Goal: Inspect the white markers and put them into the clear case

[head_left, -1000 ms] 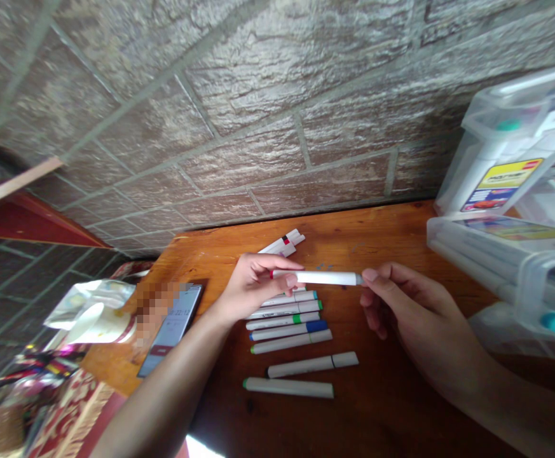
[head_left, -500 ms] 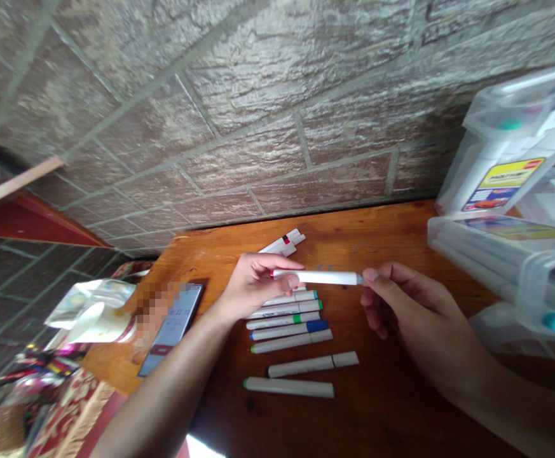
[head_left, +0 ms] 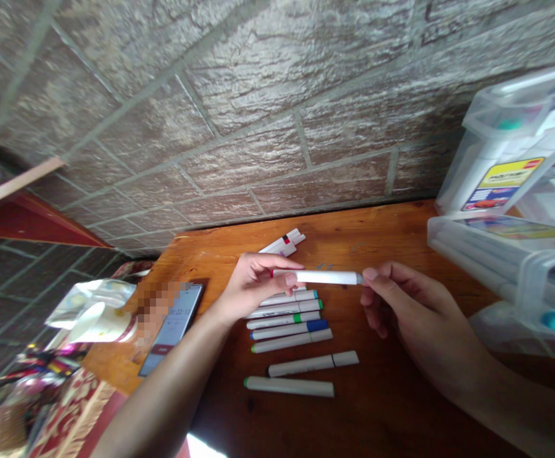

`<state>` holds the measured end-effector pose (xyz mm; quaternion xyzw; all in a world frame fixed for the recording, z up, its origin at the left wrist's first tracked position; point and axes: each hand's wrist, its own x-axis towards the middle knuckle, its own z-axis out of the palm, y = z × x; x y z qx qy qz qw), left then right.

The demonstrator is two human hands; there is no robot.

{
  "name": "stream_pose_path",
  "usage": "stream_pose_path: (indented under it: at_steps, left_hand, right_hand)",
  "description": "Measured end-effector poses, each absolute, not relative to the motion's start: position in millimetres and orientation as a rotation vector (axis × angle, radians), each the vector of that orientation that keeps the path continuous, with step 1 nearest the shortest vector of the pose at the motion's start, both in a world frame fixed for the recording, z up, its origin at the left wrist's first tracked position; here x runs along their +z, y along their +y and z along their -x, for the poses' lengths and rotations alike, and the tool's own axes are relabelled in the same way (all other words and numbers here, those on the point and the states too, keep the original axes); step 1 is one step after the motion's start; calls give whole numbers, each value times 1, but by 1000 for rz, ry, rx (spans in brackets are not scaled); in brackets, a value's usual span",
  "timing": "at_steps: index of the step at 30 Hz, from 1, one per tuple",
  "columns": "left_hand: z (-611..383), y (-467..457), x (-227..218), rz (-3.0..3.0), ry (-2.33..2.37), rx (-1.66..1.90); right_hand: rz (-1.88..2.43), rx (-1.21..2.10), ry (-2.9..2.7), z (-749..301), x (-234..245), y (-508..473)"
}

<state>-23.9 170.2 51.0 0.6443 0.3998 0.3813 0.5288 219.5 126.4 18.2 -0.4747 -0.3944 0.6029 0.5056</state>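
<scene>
While in left hand [head_left: 253,284] and right hand [head_left: 415,308], white marker [head_left: 329,277] nearly level.

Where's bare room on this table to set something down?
Bare table shows between wall and right hand, left of the plastic cases, and right of the nearest green-ended marker. Crowded: the marker row near the left hand.

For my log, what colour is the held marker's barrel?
The held marker's barrel is white, clearest in the head view.

Rough brown block-pattern wall [head_left: 277,95], light glinting off it; orange-brown wooden table [head_left: 382,232] alongside.
</scene>
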Motion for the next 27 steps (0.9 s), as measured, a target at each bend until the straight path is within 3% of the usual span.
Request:
stream_pose_path:
  at_steps: [27]
  left_hand:
    - [36,171,47,-1512,839,833]
  right_hand:
    - [1123,1468,-897,-219,19,127]
